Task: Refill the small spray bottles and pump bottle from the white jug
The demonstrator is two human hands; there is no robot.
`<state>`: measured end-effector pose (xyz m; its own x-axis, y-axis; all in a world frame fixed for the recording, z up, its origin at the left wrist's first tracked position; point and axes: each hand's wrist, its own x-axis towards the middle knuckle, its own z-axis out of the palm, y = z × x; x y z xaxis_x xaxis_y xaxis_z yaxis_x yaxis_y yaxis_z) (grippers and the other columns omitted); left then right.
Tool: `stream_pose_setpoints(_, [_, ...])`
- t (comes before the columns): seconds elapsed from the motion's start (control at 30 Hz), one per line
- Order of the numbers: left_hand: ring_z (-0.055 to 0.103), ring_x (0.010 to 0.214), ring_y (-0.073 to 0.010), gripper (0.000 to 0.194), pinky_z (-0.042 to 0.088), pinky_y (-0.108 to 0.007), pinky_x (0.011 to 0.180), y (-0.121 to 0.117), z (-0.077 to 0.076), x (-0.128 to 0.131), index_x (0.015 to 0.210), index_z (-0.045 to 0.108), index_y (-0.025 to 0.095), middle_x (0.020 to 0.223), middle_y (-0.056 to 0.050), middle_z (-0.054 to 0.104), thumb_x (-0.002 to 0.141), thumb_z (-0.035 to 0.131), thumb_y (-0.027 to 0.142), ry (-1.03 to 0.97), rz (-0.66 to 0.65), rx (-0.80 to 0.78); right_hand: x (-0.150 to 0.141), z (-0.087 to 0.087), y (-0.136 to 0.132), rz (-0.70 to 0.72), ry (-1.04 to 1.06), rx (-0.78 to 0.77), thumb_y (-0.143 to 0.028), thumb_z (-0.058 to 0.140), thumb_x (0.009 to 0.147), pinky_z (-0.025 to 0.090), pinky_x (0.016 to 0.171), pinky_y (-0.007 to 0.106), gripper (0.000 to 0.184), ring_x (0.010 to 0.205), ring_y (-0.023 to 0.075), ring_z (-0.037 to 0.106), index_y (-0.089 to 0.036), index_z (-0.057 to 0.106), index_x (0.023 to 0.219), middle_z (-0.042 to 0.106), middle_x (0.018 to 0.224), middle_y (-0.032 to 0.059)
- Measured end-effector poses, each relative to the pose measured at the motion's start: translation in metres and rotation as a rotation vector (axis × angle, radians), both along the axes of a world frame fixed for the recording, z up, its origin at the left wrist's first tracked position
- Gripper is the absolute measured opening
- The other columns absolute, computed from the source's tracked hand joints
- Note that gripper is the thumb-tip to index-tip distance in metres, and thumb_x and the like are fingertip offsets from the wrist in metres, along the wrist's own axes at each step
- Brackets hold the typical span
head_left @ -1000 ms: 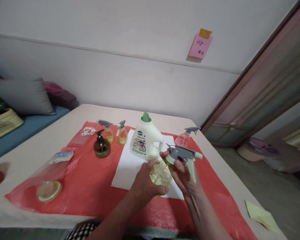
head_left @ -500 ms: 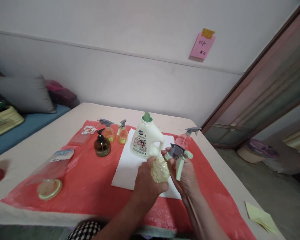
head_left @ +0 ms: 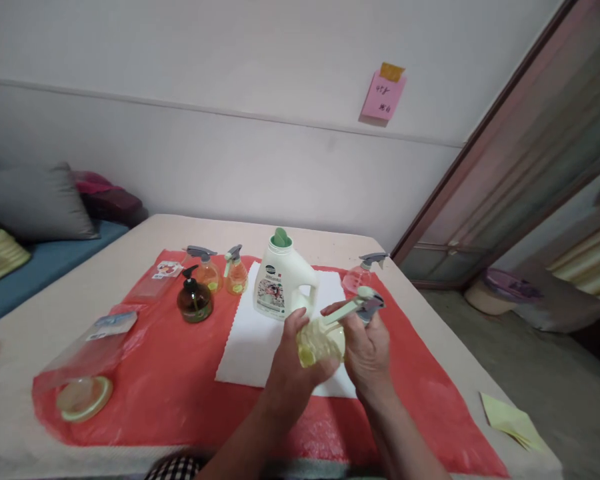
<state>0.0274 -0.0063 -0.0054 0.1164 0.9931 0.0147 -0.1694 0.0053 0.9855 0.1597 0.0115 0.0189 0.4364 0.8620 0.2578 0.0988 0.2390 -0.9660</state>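
Observation:
My left hand is wrapped round the body of a clear yellowish spray bottle, which is tilted with its base toward the left. Around its neck and grey-green trigger head my right hand is closed. The trigger lever points left over the bottle. Just behind my hands stands a cream detergent jug, its mouth showing a green insert. The jug rests on a white sheet laid over red plastic.
A dark pump bottle and two orange spray bottles stand left of the jug; a pink spray bottle stands right. Clear plastic packaging and a round lid lie at left. Yellow notes sit at the right edge.
The spray head has turned in my right hand, its trigger swinging from pointing right and down to lying leftward over the bottle. My left hand still holds the bottle's body. The view has shifted slightly.

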Motion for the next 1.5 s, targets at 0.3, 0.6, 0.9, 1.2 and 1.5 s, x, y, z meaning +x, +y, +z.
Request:
stream_pose_setpoints(0.3, [0.060, 0.060, -0.0135, 0.075, 0.047, -0.023, 0.051, -0.005, -0.008, 0.013, 0.119, 0.056, 0.015, 0.084, -0.005, 0.067, 0.078, 0.055, 0.078, -0.336, -0.214, -0.303, 0.001, 0.020, 0.001, 0.139, 0.557, 0.087, -0.035, 0.070, 0.078, 0.050, 0.085, 0.037, 0.011, 0.081, 0.0187, 0.066, -0.025, 0.065, 0.076, 0.069, 0.076, -0.0024])
stream_pose_setpoints(0.6, [0.068, 0.089, -0.0205, 0.087, 0.055, -0.034, 0.073, -0.008, -0.007, 0.014, 0.142, 0.038, 0.025, 0.127, -0.013, 0.061, 0.078, 0.053, 0.081, -0.405, -0.336, -0.355, 0.015, 0.019, 0.004, 0.170, 0.632, 0.136, -0.036, 0.070, 0.078, 0.051, 0.078, 0.033, 0.014, 0.074, 0.0165, 0.065, -0.024, 0.063, 0.077, 0.067, 0.072, -0.0025])
stream_pose_setpoints(0.9, [0.062, 0.110, -0.0224, 0.064, 0.049, -0.033, 0.095, -0.007, 0.005, 0.005, 0.131, 0.051, 0.021, 0.124, -0.007, 0.066, 0.078, 0.075, 0.047, -0.197, -0.212, 0.012, 0.014, 0.014, 0.003, 0.208, 0.623, 0.116, -0.046, 0.064, 0.084, 0.051, 0.090, 0.040, 0.019, 0.087, 0.0202, 0.068, -0.027, 0.063, 0.082, 0.072, 0.086, -0.0011])
stream_pose_setpoints(1.2, [0.061, 0.114, -0.0263, 0.067, 0.050, -0.040, 0.098, -0.007, -0.021, 0.005, 0.141, 0.038, 0.022, 0.132, -0.011, 0.059, 0.085, 0.067, 0.045, 0.070, -0.132, 0.151, 0.009, 0.004, 0.013, 0.180, 0.700, 0.032, -0.054, 0.069, 0.078, 0.051, 0.078, 0.035, 0.029, 0.085, 0.0221, 0.069, -0.026, 0.061, 0.079, 0.075, 0.084, -0.0004])
stream_pose_setpoints(1.5, [0.039, 0.141, -0.0272, 0.045, 0.042, -0.048, 0.111, 0.003, -0.050, 0.010, 0.130, 0.049, 0.034, 0.149, -0.008, 0.037, 0.091, 0.056, 0.014, 0.714, 0.334, 0.869, -0.019, -0.004, 0.000, -0.030, 0.611, -0.125, -0.050, 0.075, 0.077, 0.050, 0.066, 0.029, 0.038, 0.076, 0.0166, 0.064, -0.029, 0.060, 0.105, 0.070, 0.092, -0.0028])
